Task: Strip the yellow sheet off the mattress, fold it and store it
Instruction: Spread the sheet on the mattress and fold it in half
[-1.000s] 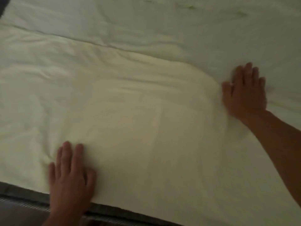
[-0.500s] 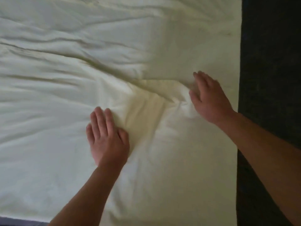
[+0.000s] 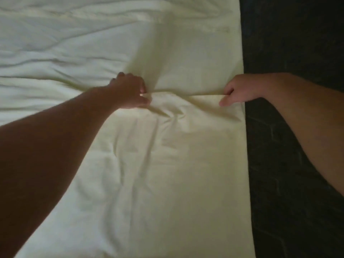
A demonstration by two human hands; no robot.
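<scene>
Looking down on the yellow sheet (image 3: pixel 186 164), spread flat and wrinkled across most of the view, its straight right edge against a dark surface (image 3: pixel 297 53). Cannot tell whether bare mattress or floor there.

Pinching one raised ridge of the cloth at both ends: with the left hand (image 3: pixel 130 92) well in from the edge, fingers (image 3: pixel 142 88) curled tight round the fold; with the right hand (image 3: pixel 240 92) at the sheet's right edge, fingers curled over the ridge and thumb beneath it. Holding the ridge taut between the two grips, creases fanning out from each.

Judging by those creases: light, thin and limp, nothing fragile, no stiffness to hold a shape, likely to sag and slide once lifted. Best to take hold on the fold line itself, at the hem on one side and a matching spot on the other, and to carry both ends level to bring the layers down edge to edge. Probably mid-fold, with storing yet to come.
</scene>
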